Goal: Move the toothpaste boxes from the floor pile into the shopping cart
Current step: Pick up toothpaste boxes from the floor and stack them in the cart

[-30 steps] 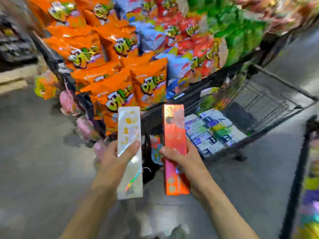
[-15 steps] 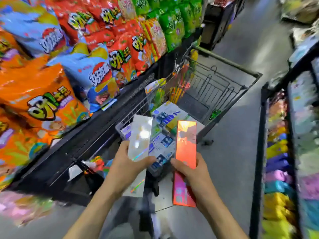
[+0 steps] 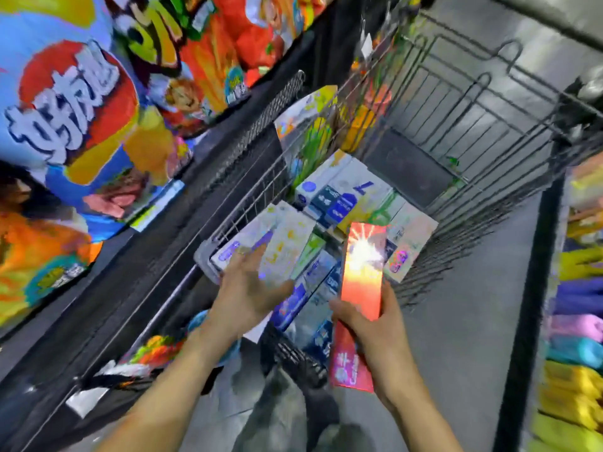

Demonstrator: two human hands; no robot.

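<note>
Over cart (image 3: pixel 456 102), hands grip boxes, labels blurred.

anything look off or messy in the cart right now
Nothing looks damaged or spilled. The toothpaste boxes already in the shopping cart lie jumbled at mixed angles, some leaning on the wire side. The left hand holds a silver box over them; the right hand grips a red box.
</note>
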